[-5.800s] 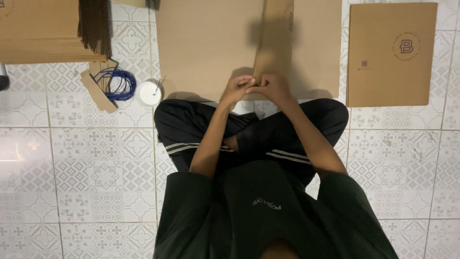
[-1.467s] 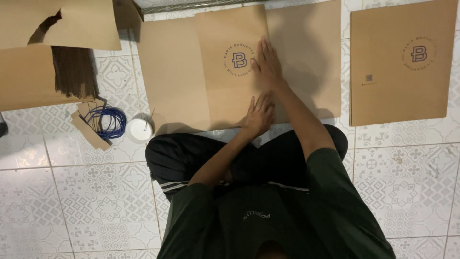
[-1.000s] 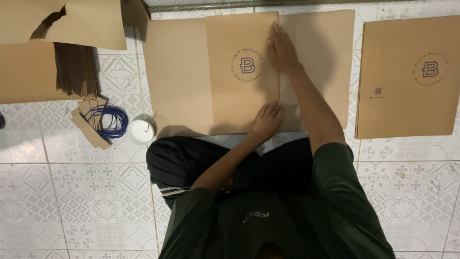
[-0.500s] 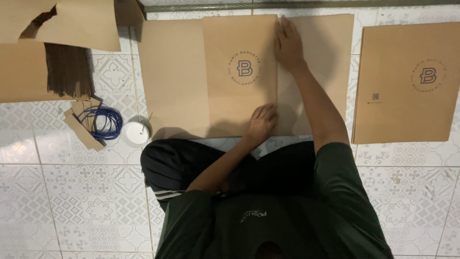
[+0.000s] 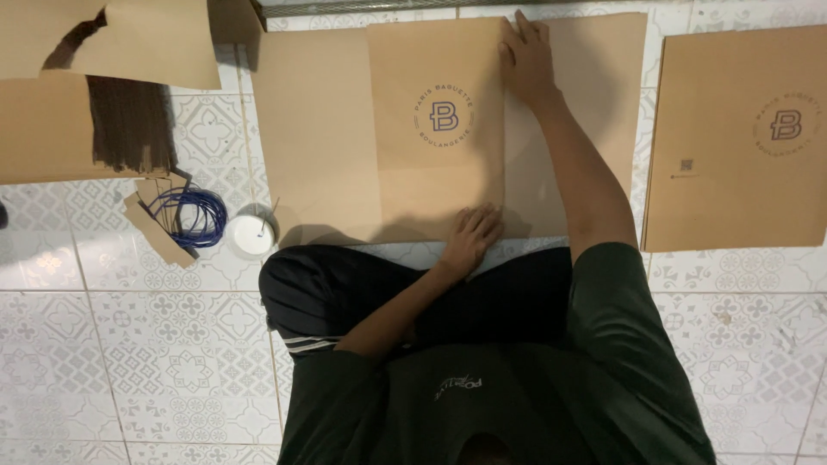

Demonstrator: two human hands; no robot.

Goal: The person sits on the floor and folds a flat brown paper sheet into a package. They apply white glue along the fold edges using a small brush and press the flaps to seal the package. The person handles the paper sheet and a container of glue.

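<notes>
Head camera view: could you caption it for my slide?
Seated person's left hand and right hand press flat a folded brown paper sheet.

Matt brown kraft paper, smooth and creased flat, makes up the folded sheet (image 5: 431, 129) and the finished bag (image 5: 741, 138), while the floor (image 5: 129, 344) is glossy patterned ceramic tile and the coiled cord (image 5: 194, 215) looks like blue plastic.

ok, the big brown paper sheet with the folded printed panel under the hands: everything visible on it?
The big brown paper sheet lies flat on the patterned tile floor, in front of the seated person. It looks like matte kraft paper. A panel is folded over its middle and carries a round dark logo. The right hand presses flat on the fold edge near the far end; the left hand presses it near the near edge.
</notes>
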